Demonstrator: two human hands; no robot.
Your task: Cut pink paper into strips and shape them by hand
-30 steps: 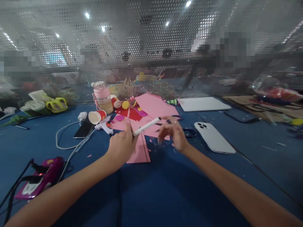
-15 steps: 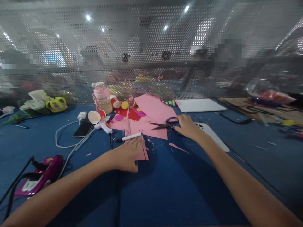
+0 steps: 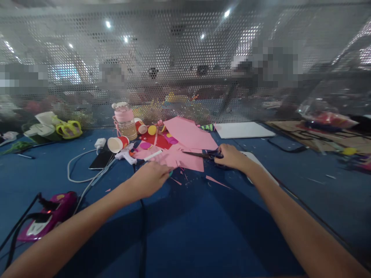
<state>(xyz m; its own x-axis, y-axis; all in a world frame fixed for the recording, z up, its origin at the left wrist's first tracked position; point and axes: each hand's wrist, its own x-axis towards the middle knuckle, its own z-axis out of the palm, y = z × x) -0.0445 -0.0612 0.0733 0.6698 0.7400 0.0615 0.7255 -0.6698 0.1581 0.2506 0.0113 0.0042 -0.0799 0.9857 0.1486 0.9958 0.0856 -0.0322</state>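
Right hand [image 3: 230, 157]: closed around the handles of the scissors [image 3: 203, 155], which lie low over the blue table [image 3: 203, 231] with the blades pointing left across the pink paper [image 3: 185, 160].

Left hand [image 3: 150, 178]: palm down at the near edge of the pink paper, fingers curled onto it; whether it pinches the sheet or only presses on it cannot be told.

Pink paper: several overlapping sheets in the middle of the table, one larger sheet [image 3: 189, 133] raised behind the blades. Small pink scraps [image 3: 216, 180] lie on the table just in front.

White marker [image 3: 152, 155]: on the paper, just beyond the left hand, apart from it.

White phone [image 3: 261, 164]: mostly hidden under the right wrist.

Left of the paper: glue gun [image 3: 126, 155], red paper cup [image 3: 116, 143] on its side, dark phone [image 3: 101, 159], white cable [image 3: 78, 164]. Pink-lidded bottle [image 3: 125, 120] upright behind them.

Near left edge: magenta device [image 3: 49, 218] with black cords.

Far side: white board [image 3: 243, 129] flat near the perforated metal screen [image 3: 185, 58].
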